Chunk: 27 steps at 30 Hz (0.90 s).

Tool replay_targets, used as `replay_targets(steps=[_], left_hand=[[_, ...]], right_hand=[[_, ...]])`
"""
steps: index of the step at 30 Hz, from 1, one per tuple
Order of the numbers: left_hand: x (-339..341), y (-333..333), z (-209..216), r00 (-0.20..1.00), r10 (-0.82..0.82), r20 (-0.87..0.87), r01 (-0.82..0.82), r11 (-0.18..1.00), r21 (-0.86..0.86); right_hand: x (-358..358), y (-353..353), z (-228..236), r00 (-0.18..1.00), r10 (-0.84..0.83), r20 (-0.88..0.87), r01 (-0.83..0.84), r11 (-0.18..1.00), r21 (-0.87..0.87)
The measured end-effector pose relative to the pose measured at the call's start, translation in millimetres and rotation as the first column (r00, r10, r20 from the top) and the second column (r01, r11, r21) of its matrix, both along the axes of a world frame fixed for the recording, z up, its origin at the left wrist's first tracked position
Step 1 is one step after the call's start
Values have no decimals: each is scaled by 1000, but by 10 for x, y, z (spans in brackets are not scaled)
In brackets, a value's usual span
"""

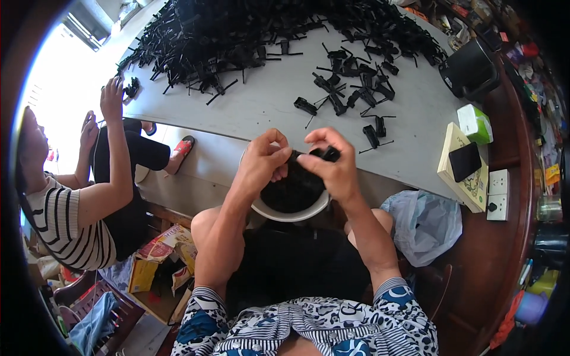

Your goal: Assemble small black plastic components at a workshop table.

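My left hand (265, 157) is closed in a pinch, thumb against forefinger, at the near edge of the table. What it pinches is too small and dark to name. Close beside it, my right hand (337, 166) is curled around a black plastic part (330, 154), partly hidden by the fingers. Below both hands, a white bowl (291, 217) rests at my lap, filled with small dark pieces (291, 193). Beyond my hands lie several loose black plastic parts with thin rods (371, 135), like the one in my right hand.
A large heap of black parts (237, 35) covers the table's far side. At right stand a black container (469, 68), a tissue pack (475, 123) and a phone (465, 162) on a box. A plastic bag (423, 228) hangs below. Another person (71, 219) sits at left, hands raised.
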<state>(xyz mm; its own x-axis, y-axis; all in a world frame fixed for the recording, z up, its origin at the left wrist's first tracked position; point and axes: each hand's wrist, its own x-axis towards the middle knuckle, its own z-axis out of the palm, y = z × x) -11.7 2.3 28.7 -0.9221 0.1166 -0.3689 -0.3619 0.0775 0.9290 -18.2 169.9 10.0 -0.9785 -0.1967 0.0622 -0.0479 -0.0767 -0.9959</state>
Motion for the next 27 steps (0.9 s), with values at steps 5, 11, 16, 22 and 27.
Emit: replay_targets(steps=[5, 11, 16, 22, 27], left_hand=[[116, -28, -99, 917, -169, -361, -19, 886, -463], [139, 280, 50, 547, -350, -760, 8, 910, -413], [159, 355, -91, 389, -324, -862, -18, 933, -359], [210, 404, -24, 337, -249, -908, -145, 939, -311], [246, 384, -11, 392, -197, -899, -178, 942, -284]], right_hand=[[-72, 115, 9, 985, -66, 158, 105, 961, -257], [-66, 72, -66, 975, -158, 157, 197, 940, -277], [-27, 40, -40, 977, -31, 212, 137, 850, -508], [-18, 119, -42, 988, 2, 152, 101, 739, -667], [-88, 256, -71, 966, 181, 184, 25, 643, -766]])
